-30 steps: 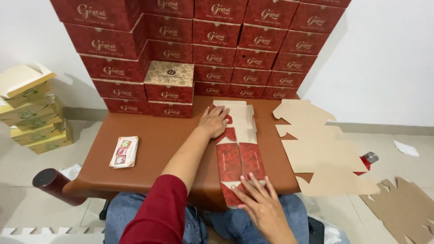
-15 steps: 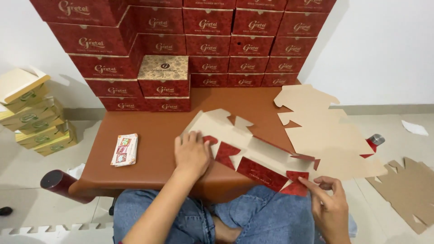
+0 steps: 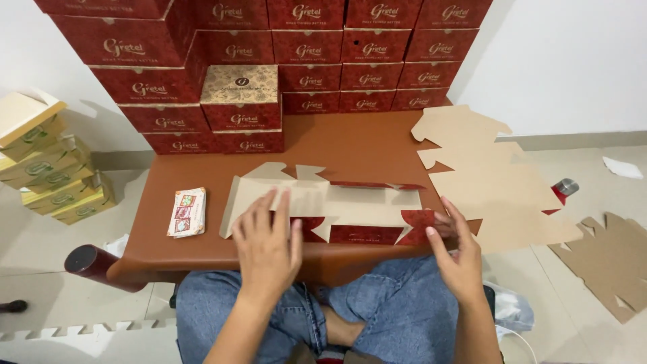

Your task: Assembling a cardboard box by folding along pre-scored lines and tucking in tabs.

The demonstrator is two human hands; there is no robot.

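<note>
Two bare hands work one flat carton blank [image 3: 330,205] lying across the brown counter [image 3: 350,145], near its front edge. Left hand [image 3: 268,243] lies flat, fingers spread, pressing the kraft panel; right hand [image 3: 457,253] pinches the blank's red end flap. Best to keep the left palm firm so creases fold clean. Blank is die-cut, kraft inside, red printed flaps. Stacked red boxes [image 3: 317,50] stand behind; more blanks [image 3: 492,182] lie right.

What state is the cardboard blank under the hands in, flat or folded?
Partly folded: the cardboard blank lies along the table with one long panel turned over, brown side up, red flaps showing along its near edge.
</note>
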